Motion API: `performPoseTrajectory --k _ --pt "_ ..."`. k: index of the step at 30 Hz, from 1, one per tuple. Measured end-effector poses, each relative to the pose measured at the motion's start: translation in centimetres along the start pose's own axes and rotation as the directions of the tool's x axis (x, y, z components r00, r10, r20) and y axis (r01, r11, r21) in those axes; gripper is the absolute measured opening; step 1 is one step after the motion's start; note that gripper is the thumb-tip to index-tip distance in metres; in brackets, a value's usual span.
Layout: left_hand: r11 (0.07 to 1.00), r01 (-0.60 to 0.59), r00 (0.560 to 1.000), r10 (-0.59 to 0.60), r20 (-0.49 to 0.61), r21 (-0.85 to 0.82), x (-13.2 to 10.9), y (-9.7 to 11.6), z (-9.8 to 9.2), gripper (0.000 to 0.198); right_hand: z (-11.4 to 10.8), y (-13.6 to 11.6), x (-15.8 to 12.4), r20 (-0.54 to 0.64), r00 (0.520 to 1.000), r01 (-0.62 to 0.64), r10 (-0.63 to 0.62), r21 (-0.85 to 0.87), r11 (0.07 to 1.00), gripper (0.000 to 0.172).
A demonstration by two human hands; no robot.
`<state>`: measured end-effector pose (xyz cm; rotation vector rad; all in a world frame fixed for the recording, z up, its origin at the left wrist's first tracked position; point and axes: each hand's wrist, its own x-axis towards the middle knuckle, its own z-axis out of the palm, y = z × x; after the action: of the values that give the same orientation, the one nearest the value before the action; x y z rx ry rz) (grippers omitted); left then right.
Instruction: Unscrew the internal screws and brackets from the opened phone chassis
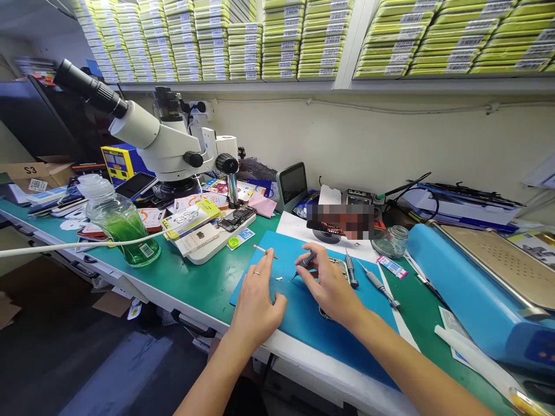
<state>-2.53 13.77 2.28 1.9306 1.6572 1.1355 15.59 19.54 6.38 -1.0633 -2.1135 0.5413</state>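
My left hand [258, 297] rests over the blue mat [299, 323], fingers stretched out and thumb apart. Its fingertips are beside a thin white-and-orange stick [261, 249]; whether they touch it I cannot tell. In my right hand [332, 292] is a small grey screwdriver [307, 262], pinched between thumb and fingers, its tip pointing down at the mat. Between the hands lie tiny white pieces [278, 279]. An opened device with a metallic frame [339, 266] lies partly hidden under my right hand. Just right of it are a grey screwdriver [351, 273] and another slim one [378, 283].
A microscope [173, 144] stands back left, behind a bottle of green liquid [125, 231]. A white cable [82, 247] crosses in front of the bottle. On the right sits a blue machine [468, 294], near a glass jar [395, 240]. Yellow-green packs [325, 40] fill the shelf above.
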Motion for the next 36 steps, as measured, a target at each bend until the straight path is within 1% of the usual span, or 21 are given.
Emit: performPoseTrajectory --k 5,14,20,24,26,28,31,34,36 --pt "1.0 -0.018 1.0 0.018 0.002 0.006 0.0 0.1 0.0 0.089 0.3 0.1 -0.2 0.002 1.0 0.014 -0.014 0.008 1.0 0.032" --pt "1.0 -0.029 1.0 0.029 -0.009 0.003 -0.1 -0.5 0.1 0.093 0.7 1.0 -0.2 0.008 1.0 0.015 -0.016 0.064 0.998 0.031" --pt "0.999 -0.034 0.999 0.034 -0.012 -0.009 -0.2 -0.7 0.2 0.091 0.8 0.9 -0.3 0.0 1.0 0.019 -0.019 0.092 0.996 0.032" --pt "0.998 -0.049 0.999 0.049 -0.013 -0.032 -0.2 -0.8 0.1 0.083 -0.3 0.8 -0.7 -0.03 0.999 0.029 -0.026 0.102 0.994 0.032" --pt "0.996 -0.071 0.997 0.071 -0.005 -0.058 -0.1 -0.4 0.0 0.078 -1.4 1.1 -1.0 -0.05 0.998 0.031 -0.026 0.109 0.994 0.032" --pt "0.988 -0.119 0.992 0.122 0.019 -0.095 0.4 0.4 0.2 0.076 -2.8 1.7 -1.4 -0.08 0.997 0.029 -0.02 0.117 0.993 0.033" --pt "0.957 -0.239 0.963 0.255 0.082 -0.168 2.1 2.2 1.1 0.082 -4.6 3.3 -2.2 -0.165 0.986 0.02 0.002 0.129 0.991 0.036" --pt "0.898 -0.355 0.905 0.4 0.146 -0.26 5.0 3.9 2.6 0.088 -5.9 5.0 -3.0 -0.264 0.964 0.028 0.013 0.149 0.988 0.042" --pt "0.85 -0.407 0.857 0.482 0.182 -0.334 6.8 4.3 3.7 0.095 -6.4 5.9 -3.5 -0.312 0.95 0.047 0.009 0.172 0.984 0.045"
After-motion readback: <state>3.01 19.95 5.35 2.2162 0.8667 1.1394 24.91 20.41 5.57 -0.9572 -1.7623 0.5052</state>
